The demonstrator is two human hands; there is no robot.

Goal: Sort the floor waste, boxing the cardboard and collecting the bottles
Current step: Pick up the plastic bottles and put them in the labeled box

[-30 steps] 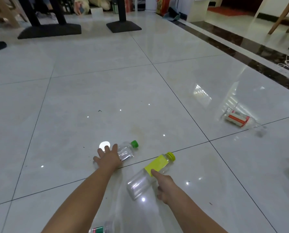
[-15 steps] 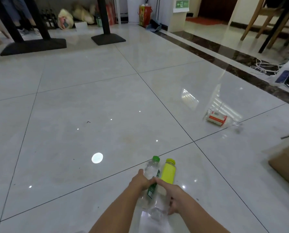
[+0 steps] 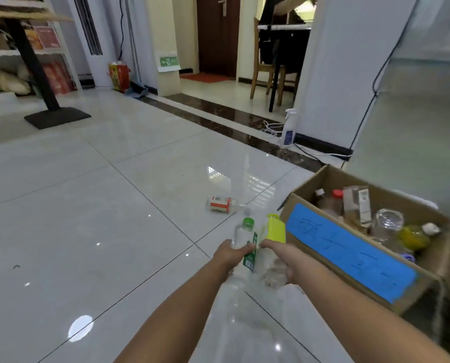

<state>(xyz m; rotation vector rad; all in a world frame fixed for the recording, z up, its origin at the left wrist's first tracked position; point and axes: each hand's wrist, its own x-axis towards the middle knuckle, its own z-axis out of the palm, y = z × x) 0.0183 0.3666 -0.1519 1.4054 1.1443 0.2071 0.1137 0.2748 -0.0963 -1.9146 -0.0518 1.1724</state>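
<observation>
My left hand (image 3: 229,254) grips a clear bottle with a green cap and green label (image 3: 243,237). Beside it, my right hand (image 3: 284,260) grips a clear bottle with a yellow label and yellow cap (image 3: 275,229). Both bottles are lifted off the floor, caps pointing away from me, just left of a cardboard box (image 3: 428,258) with a blue label on its near wall. Several bottles lie inside the box. A clear bottle with a red and white label (image 3: 222,203) lies on the tiles beyond my hands.
A black table base (image 3: 57,117) stands at the far left. A white spray bottle (image 3: 288,129) and cables sit by the white pillar at the back right. A wooden chair (image 3: 268,72) stands past the dark floor strip. Glossy tiles stretch to the left.
Both hands took hold of the two bottles on the floor, brought them together and carried them to the right, up to the box. My view turned right, bringing the box into sight.
</observation>
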